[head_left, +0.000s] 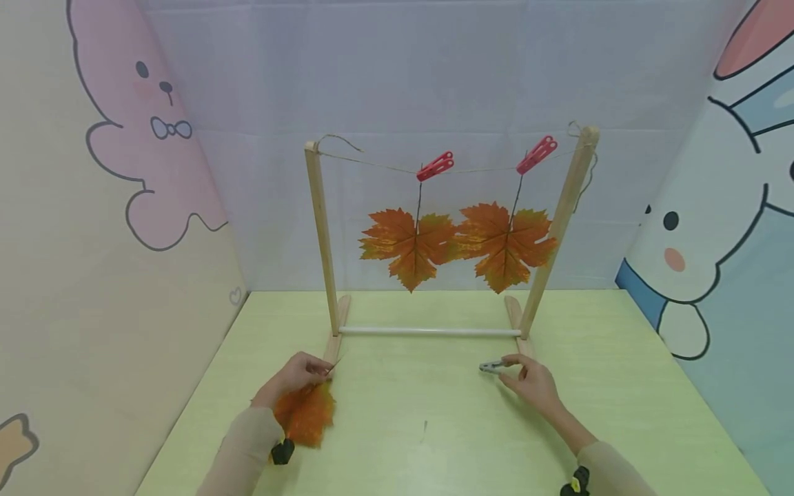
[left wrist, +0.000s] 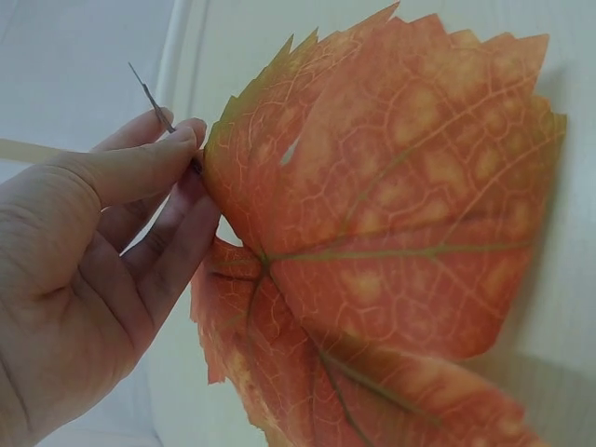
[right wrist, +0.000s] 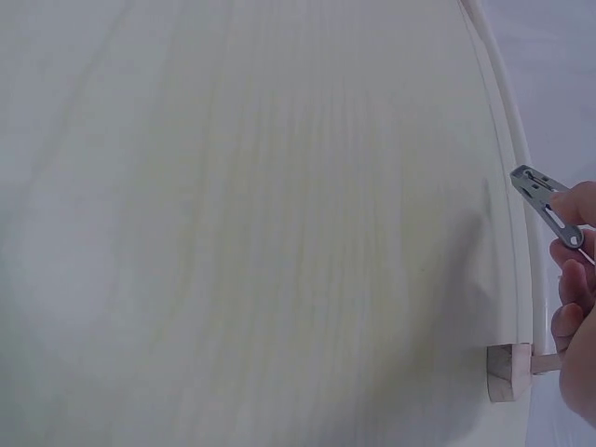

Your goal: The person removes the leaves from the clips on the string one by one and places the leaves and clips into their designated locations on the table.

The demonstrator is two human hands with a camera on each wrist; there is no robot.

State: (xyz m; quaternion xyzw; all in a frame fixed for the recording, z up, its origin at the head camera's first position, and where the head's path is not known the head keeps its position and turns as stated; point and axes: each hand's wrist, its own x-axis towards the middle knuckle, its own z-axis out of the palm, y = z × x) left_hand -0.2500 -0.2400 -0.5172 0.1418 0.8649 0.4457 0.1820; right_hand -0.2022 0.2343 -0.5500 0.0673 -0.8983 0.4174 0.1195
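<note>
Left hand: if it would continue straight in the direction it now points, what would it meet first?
Probably the stand's left wooden foot, just beyond the left hand, which pinches the leaf stem. Depth is unclear in the head view, so the hand might pass above it.

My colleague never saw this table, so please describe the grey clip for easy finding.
Find the wooden frame standing on the pale table. Near its right foot, the right hand pinches the clip. It is grey, unlike the two red clips on the string.
</note>
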